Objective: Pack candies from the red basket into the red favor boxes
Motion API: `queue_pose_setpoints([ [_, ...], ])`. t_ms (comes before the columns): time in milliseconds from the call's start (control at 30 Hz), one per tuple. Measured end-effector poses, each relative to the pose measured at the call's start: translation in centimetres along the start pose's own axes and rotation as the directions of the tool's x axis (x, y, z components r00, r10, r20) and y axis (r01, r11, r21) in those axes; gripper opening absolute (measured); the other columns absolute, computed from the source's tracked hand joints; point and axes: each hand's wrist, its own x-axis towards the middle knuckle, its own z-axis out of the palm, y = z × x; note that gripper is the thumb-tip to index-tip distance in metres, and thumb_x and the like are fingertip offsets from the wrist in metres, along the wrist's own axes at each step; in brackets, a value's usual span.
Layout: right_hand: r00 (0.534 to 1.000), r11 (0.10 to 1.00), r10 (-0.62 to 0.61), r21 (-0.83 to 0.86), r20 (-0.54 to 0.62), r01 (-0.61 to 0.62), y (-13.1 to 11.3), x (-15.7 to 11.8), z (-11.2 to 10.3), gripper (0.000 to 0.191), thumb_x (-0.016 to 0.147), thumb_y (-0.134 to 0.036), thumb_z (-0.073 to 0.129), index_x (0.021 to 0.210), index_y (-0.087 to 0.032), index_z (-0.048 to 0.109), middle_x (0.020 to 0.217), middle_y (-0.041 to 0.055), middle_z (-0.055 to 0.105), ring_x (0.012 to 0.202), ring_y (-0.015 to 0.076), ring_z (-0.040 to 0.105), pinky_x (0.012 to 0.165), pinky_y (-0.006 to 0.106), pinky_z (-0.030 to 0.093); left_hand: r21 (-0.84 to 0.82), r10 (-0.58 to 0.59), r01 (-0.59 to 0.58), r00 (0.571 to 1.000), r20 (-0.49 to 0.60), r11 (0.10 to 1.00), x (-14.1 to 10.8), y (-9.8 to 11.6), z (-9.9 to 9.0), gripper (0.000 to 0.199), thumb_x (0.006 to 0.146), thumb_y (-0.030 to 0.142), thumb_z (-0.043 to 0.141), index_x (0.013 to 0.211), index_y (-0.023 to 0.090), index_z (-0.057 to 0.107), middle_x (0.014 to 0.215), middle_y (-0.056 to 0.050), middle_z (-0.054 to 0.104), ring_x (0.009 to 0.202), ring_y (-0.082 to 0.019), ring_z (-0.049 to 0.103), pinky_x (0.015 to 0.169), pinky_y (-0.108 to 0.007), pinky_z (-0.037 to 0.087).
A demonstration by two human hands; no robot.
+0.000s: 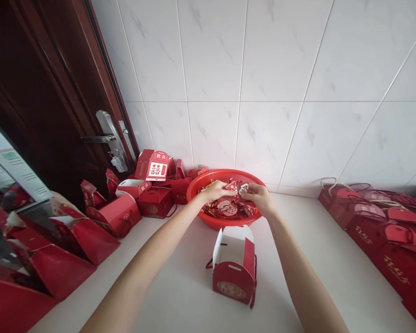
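Both of my hands are over a red plastic basket [225,225] full of small wrapped sweets [227,208]. My left hand [215,190] is closed at the fingertips on a red sweet packet with pale dots [231,186]. Beside it, my right hand [260,199] pinches a packet with white and dark print [243,188]; its fingertips are partly hidden. In front of the basket stands a red gift box [234,280] with a white inside, its top open and cord handles at its sides. No sweets show inside the part of the box I can see.
Several red boxes [156,202] crowd the left side, one with a white printed panel [157,170]. More red boxes with cord handles [364,231] line the right. A tiled wall [211,134] closes off the back of the white table [180,277]; a dark door [55,92] stands left.
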Motion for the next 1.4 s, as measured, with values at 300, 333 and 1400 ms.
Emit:
queue_pose_setpoints([
  [300,1.000,1.000,0.006,-0.005,0.002,-0.006,-0.1,0.0,0.6,0.031,0.054,-0.040,0.086,0.061,-0.020,0.064,0.061,-0.0011,0.066,0.062,0.0174,0.061,0.060,0.030,0.050,0.190,0.062,-0.061,0.998,0.000,0.980,0.2,-0.5,0.0,0.055,0.072,0.064,0.072,0.054,0.018,0.049,0.052,0.007,0.037,0.050,-0.008,0.032,0.053,-0.026,0.024],
  [333,1.000,1.000,0.015,0.021,-0.016,-0.015,0.0,0.0,0.6,0.030,0.053,-0.040,0.086,0.062,-0.020,0.066,0.062,-0.0003,0.067,0.062,0.0186,0.062,0.061,0.031,0.051,0.205,0.071,-0.069,0.997,-0.003,0.976,0.2,-0.5,0.0,0.053,0.076,0.065,0.068,0.056,0.017,0.053,0.052,0.006,0.041,0.051,-0.009,0.036,0.053,-0.026,0.026],
  [1400,0.936,0.951,0.183,0.297,-0.302,-0.090,-0.4,0.6,0.8,0.023,0.061,-0.035,0.080,0.066,-0.023,0.061,0.068,-0.0014,0.072,0.068,0.0191,0.069,0.060,0.029,0.057,0.861,-0.261,-0.203,0.899,0.353,0.465,0.6,1.2,1.8,0.017,0.076,0.029,0.065,0.088,0.025,0.076,0.087,-0.004,0.074,0.078,-0.021,0.066,0.072,-0.028,0.050],
])
